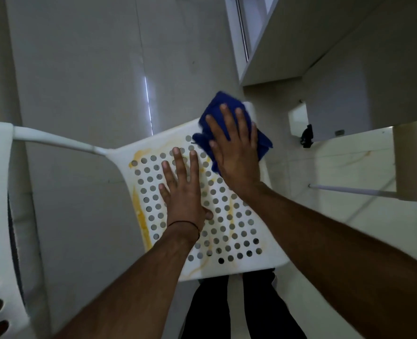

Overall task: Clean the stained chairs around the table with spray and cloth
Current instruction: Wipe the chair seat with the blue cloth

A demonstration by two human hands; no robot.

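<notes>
My right hand [234,148], fingers flat, presses the blue cloth [263,140] on the far right corner of the chair seat [239,231]; my left hand [183,189] lies spread at its middle. Wiping could smear the yellow stains [139,216] along the seat's left edge into its holes.

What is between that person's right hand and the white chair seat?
A blue cloth, pressed flat under the right hand onto the far corner of the perforated chair seat. The head view shows it.
</notes>
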